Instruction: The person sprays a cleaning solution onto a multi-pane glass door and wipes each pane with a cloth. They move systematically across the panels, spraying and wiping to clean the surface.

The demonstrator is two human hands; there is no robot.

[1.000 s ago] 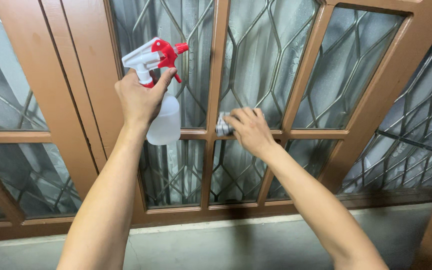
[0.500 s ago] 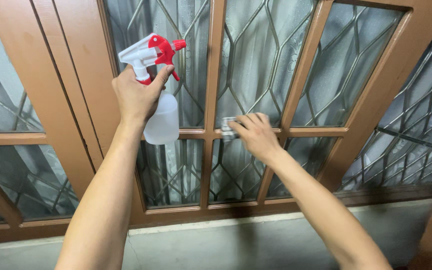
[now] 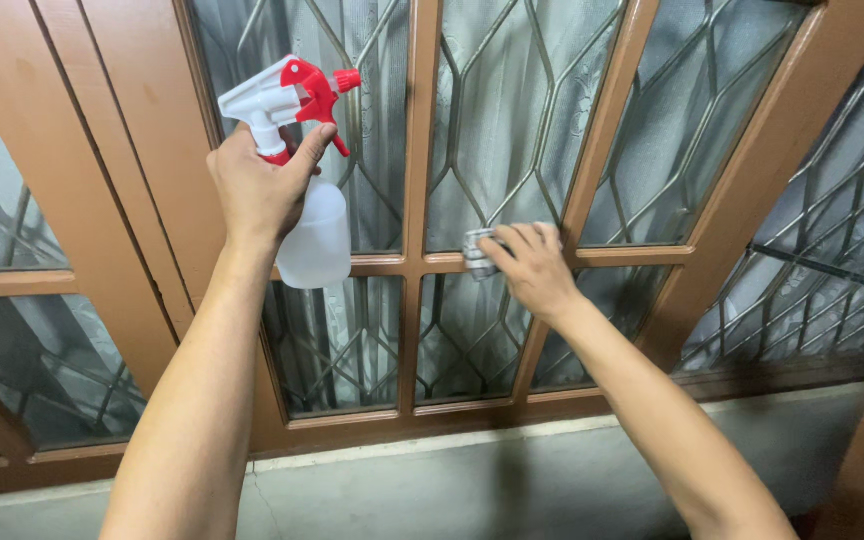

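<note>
My left hand (image 3: 257, 190) grips the neck of a translucent spray bottle (image 3: 317, 240) with a white and red trigger head, held up in front of the left glass pane. My right hand (image 3: 532, 265) presses a small grey cloth (image 3: 476, 252) against the horizontal brown bar of the wooden window frame (image 3: 612, 120), at the foot of the middle pane. Most of the cloth is hidden under my fingers.
The brown window has several glass panes backed by a metal lattice grille (image 3: 512, 120) and a pale curtain. A grey sill or ledge (image 3: 472, 480) runs below. Another grilled window (image 3: 822, 280) angles off at the right.
My right hand has slid the cloth to the right along the horizontal bar. The left hand with the bottle has shifted slightly left and up in view.
</note>
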